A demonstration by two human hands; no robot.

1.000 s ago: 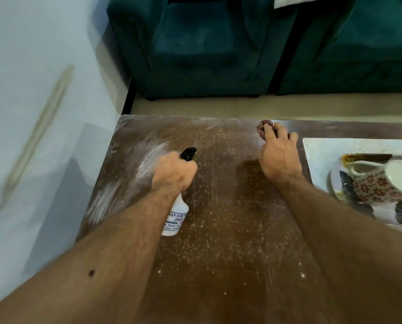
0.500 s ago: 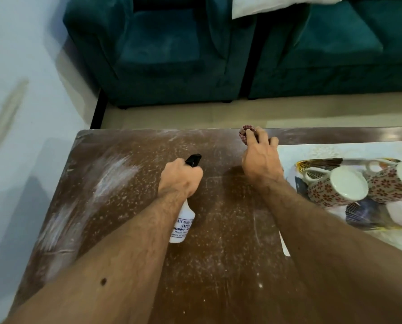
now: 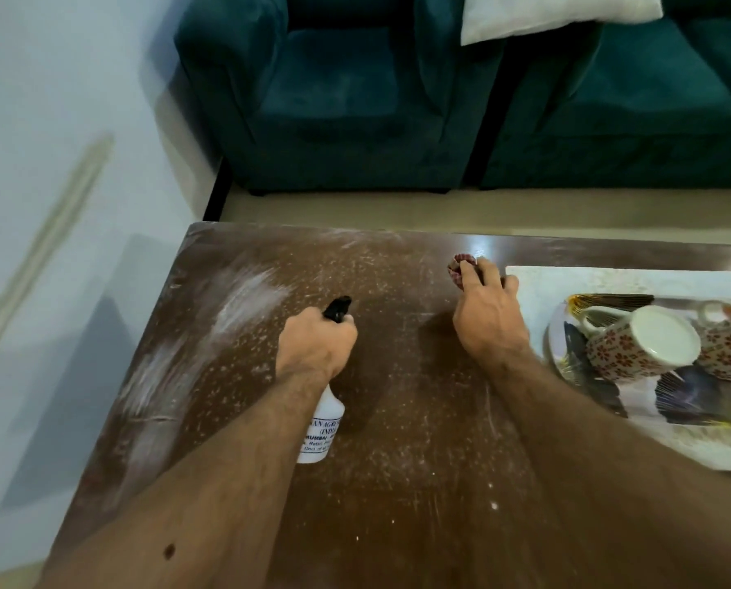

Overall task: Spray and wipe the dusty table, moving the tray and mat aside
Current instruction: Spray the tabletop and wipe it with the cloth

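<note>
Head view, as I watch remotely: my left hand (image 3: 315, 346) is curled round a white plastic spray bottle (image 3: 323, 423) with a black nozzle, aimed at the brown wooden surface (image 3: 419, 440), which is speckled and smeared with pale dust. My right hand (image 3: 489, 316) presses a small bunched cloth (image 3: 457, 265) under curled fingers at the far edge, just beside the white mat (image 3: 610, 280) that carries the glossy tray (image 3: 695, 401) of patterned mugs (image 3: 640, 346). I judge the spraying step is in hand; next comes a broad, firm wipe across the wetted dust.
</note>
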